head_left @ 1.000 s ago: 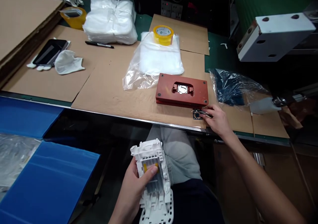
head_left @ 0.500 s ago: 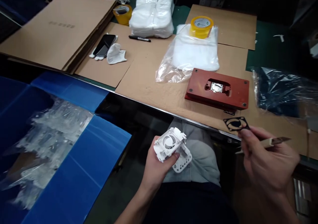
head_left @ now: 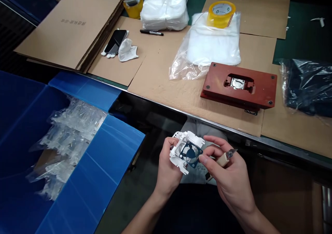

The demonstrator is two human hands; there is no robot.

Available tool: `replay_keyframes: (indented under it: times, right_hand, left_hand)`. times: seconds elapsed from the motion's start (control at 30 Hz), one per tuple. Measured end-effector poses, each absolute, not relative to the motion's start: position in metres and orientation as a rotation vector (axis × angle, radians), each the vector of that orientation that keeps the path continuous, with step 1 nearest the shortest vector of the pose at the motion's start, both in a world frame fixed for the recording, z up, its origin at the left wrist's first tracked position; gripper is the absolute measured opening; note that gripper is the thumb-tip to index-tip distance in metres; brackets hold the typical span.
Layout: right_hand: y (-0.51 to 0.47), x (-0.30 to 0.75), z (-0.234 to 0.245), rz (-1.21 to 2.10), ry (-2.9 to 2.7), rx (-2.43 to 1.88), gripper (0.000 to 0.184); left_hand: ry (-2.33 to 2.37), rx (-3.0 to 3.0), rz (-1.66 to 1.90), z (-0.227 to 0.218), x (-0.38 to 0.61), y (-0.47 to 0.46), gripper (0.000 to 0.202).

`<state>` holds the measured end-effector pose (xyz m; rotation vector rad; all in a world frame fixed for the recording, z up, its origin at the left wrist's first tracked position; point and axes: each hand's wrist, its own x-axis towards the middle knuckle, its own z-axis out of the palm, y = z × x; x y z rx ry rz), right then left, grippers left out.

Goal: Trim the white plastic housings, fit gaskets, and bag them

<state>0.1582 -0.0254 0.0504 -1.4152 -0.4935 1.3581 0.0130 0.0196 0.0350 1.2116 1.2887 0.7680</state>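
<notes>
My left hand (head_left: 168,168) is shut around a white moulded plastic part (head_left: 178,154) with a round fan-like opening, held above my lap. A thin dark blue gasket (head_left: 191,154) lies flat over that opening. My right hand (head_left: 228,173) holds a craft knife (head_left: 224,160) with a beige handle, its blade pointing away to the right. The fingertips of my right hand rest on the gasket's edge. The lower part of the white piece is hidden by my fingers.
A red metal fixture plate (head_left: 240,85) with a central recess sits on cardboard sheets past the steel table edge (head_left: 197,118). To the left stands a blue corrugated bin (head_left: 88,171) holding bagged clear parts. Tape rolls, a marker, a phone, a white glove and plastic bags lie on the table.
The gasket has gone from my right hand's fingers onto the white part. My hands have come together above my lap, and the view has swung left.
</notes>
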Motion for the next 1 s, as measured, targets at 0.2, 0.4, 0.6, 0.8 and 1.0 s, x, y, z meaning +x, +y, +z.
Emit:
replay_keyframes:
  times: [0.2, 0.4, 0.6, 0.8, 1.0]
  right_hand:
    - [-0.0225, 0.1559, 0.0489, 1.35, -0.47, -1.419, 0.04]
    - [-0.0191, 0.1548, 0.0474, 1.344, -0.454, -1.417, 0.04]
    - [-0.0201, 0.1544, 0.0478, 1.342, -0.451, -1.422, 0.041]
    - [-0.0211, 0.1566, 0.0476, 1.334, -0.465, -1.453, 0.042]
    - [-0.0201, 0.1581, 0.0482, 1.33, -0.491, -1.489, 0.042]
  left_hand:
    - [1.282, 1.266, 0.776, 0.0321, 0.0136, 0.0172, 0.034]
    - [1.255, 1.264, 0.827, 0.0277, 0.0141, 0.0164, 0.036]
    - [1.26, 1.279, 0.826, 0.0286, 0.0132, 0.0163, 0.035]
    - [1.271, 1.318, 0.824, 0.0278, 0.015, 0.0167, 0.03]
    - [1.28, 1.31, 0.808, 0.0283, 0.016, 0.0166, 0.033]
